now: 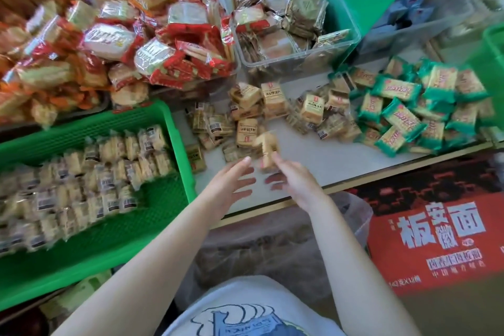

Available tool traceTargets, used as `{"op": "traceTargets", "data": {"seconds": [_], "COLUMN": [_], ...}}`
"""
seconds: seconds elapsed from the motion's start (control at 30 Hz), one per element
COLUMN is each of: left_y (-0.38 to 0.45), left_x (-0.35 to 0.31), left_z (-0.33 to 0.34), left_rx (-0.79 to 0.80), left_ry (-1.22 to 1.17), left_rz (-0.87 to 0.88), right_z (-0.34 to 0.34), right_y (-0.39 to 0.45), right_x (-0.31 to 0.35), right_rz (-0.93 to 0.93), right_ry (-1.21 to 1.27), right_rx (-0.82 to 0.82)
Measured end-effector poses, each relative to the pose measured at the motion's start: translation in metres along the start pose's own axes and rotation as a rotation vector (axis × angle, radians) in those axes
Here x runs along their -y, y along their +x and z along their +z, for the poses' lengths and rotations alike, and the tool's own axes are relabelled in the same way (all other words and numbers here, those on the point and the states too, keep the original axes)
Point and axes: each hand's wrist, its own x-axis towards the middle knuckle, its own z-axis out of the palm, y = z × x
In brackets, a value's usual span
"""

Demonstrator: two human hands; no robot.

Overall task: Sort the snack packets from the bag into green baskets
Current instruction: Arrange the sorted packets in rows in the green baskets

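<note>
Pinching a blurred tan snack packet (268,148) between thumb and fingers, the right hand (293,181) lifts it just above the white table (313,163), at the near edge of a loose heap of tan packets (261,114). These are small, squarish, clear-wrapped biscuits with a dark printed label and barcode. The left hand (231,185) hovers just beside it, fingers straight and spread, grasping nothing. To the left, a green basket (169,128) holds rows of similar pale packets (81,174) standing on edge. A pile of green-wrapped packets (403,120) lies to the right on the table, apart from the tan heap.
</note>
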Motion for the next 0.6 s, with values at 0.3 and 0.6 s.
{"op": "traceTargets", "data": {"seconds": [0.3, 0.6], "left_y": [0.01, 0.025], "left_x": [-0.005, -0.004], "left_z": [-0.021, -0.024], "left_rx": [-0.243, -0.379], "left_ry": [-0.273, -0.281], "left_rz": [-0.01, -0.064], "right_z": [0.01, 0.048], "right_y": [0.07, 0.102], "right_x": [0.027, 0.025], "right_rz": [-0.047, 0.143], "right_ry": [-0.347, -0.643], "right_rx": [-0.44, -0.368]}}
